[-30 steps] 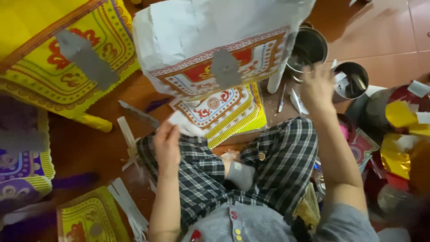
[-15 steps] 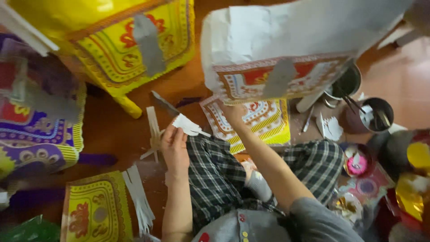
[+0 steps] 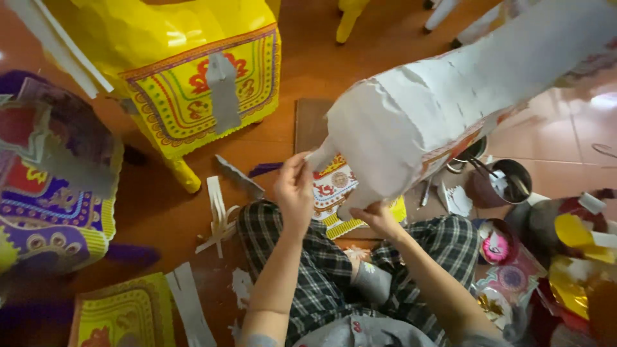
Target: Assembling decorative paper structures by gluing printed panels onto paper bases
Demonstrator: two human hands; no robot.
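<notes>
Both of my hands are now coming together at the lower end of the white paper figure [image 3: 418, 128]; half a second ago the left one was lying down by the cut paper strips [image 3: 218, 215] on the floor, and the right was reaching up under the figure's patterned edge. I am watching the left hand [image 3: 294, 193] rising beside the figure's near end, pinching a small white paper tab [image 3: 319, 156] between thumb and fingertips. The right hand [image 3: 379, 218] is cupping under the figure's lowest corner, fingers curled narrow against the paper; whether it is truly gripping or only propping, I cannot quite tell from this angle.

The figure is lying up and to the right of both hands, its long axis running from the tab diagonally away toward the upper right corner of the view. The left hand is sitting nearer the tip, the right just below it. The figure is looking bulky and rounded, covered in torn white paper sheets with ragged overlapping edges, and a red-and-yellow patterned band is showing along its underside.

Left of the figure, a yellow paper figure [image 3: 193, 77] with ornate panels is standing; right of it, metal pots [image 3: 508, 183] are sitting on the floor.
</notes>
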